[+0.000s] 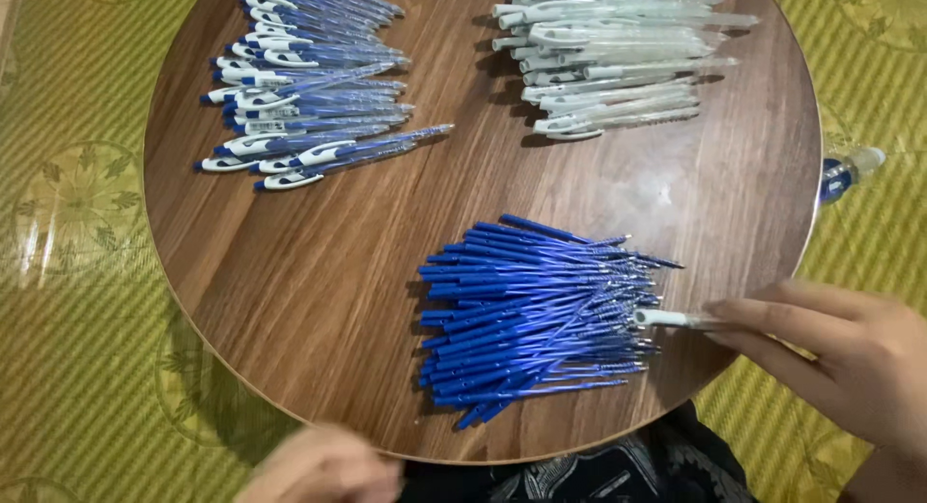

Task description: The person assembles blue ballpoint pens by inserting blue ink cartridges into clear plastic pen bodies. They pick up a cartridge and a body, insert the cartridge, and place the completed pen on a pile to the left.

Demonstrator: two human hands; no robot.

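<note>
Head view, right hand: the right hand (850, 353) comes in from the lower right edge of the round wooden desk (319, 291), fingers pinched together on a clear pen barrel (671, 319).
Barrel axis: it lies roughly level left to right, its white end pointing left toward the blue refills (536, 320), and just touches the right fringe of that heap.
Refill heap: the refills also run mostly left to right, fanned out, lying just left of the right hand.
Left hand: the left hand (323, 469) sits at the bottom edge, blurred; I cannot tell whether it is apart or closed, and it looks empty.
Nearer hand: the right one is at the heap; the left is below its left side, apart.
Further off: finished blue-and-white pens (299, 88) upper left, empty clear barrels (608, 59) upper right.
Cut off: both far piles by the top edge; a bottle (850, 170) is half hidden behind the desk rim.
</note>
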